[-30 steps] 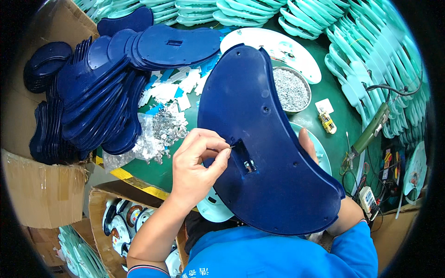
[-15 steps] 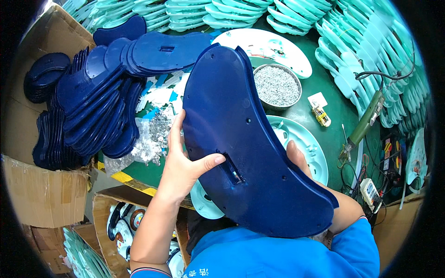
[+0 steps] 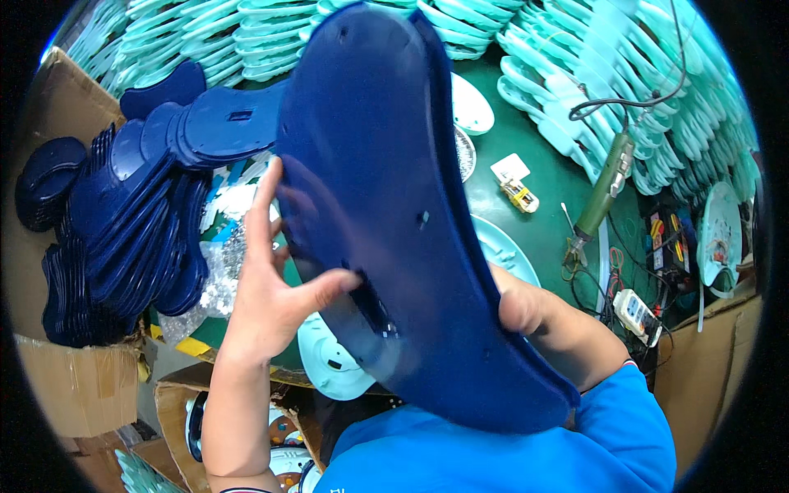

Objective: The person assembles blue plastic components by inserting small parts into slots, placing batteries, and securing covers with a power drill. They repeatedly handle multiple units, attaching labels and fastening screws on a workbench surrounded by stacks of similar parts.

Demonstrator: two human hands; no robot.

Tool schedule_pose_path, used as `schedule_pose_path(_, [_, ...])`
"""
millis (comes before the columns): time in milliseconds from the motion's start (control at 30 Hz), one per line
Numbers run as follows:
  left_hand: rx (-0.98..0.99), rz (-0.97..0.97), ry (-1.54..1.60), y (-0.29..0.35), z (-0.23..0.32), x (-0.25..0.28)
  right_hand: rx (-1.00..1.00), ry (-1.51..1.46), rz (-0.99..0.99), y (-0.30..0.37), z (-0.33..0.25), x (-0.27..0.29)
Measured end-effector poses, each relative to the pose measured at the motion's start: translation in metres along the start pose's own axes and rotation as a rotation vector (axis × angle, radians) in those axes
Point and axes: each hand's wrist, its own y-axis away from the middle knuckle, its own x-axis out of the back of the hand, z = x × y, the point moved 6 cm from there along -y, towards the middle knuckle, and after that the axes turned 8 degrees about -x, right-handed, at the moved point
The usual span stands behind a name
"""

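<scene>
A large curved navy-blue plastic panel [image 3: 378, 189], with small screw holes and a rectangular slot, is held up tilted in front of me. My left hand [image 3: 279, 287] grips its left edge, the thumb lying on its face beside the slot and the fingers behind. On the other side my right hand [image 3: 526, 308] has its thumb at the right edge; its fingers are hidden behind the panel. Beneath it on the table lies a mint-green plastic shell [image 3: 333, 357], mostly covered by the panel.
Stacked navy panels [image 3: 140, 214] fill the left side by a cardboard box [image 3: 78, 386]. Mint-green shells [image 3: 592, 107] are piled along the back and right. A green power screwdriver [image 3: 604, 189], a multimeter [image 3: 637, 316] and a small yellow part [image 3: 519, 195] are at right. A screw bowl [image 3: 466, 154] is partly hidden.
The panel has come up closer to the camera in both hands, now covering most of the screw bowl and the white shell. The whole view has shifted slightly.
</scene>
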Motion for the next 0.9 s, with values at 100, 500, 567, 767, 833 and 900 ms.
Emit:
schedule_pose_path(100, [-0.364,0.198,-0.742,-0.007,0.038,-0.016,0.178,-0.054,0.149,0.0,0.003,0.019])
schedule_pose_path(500, [-0.288,-0.435,-0.621,0.003,0.024,-0.078,0.099,1.459,1.027,0.033,0.043,0.211])
schedule_pose_path(567, [-0.305,-0.461,-0.747,0.012,-0.002,-0.079,-0.173,1.647,1.166,0.039,0.048,0.228])
schedule_pose_path(767, [-0.296,-0.356,-0.752,0.035,-0.034,-0.074,0.268,1.193,1.222,0.047,0.013,0.205])
schedule_pose_path(833, [-0.316,-0.305,-0.754,0.042,-0.037,-0.072,0.399,0.984,1.051,0.027,-0.006,0.164])
schedule_pose_path(900, [-0.332,-0.294,-0.772,0.046,-0.04,-0.073,0.442,0.862,0.762,-0.004,-0.006,0.125])
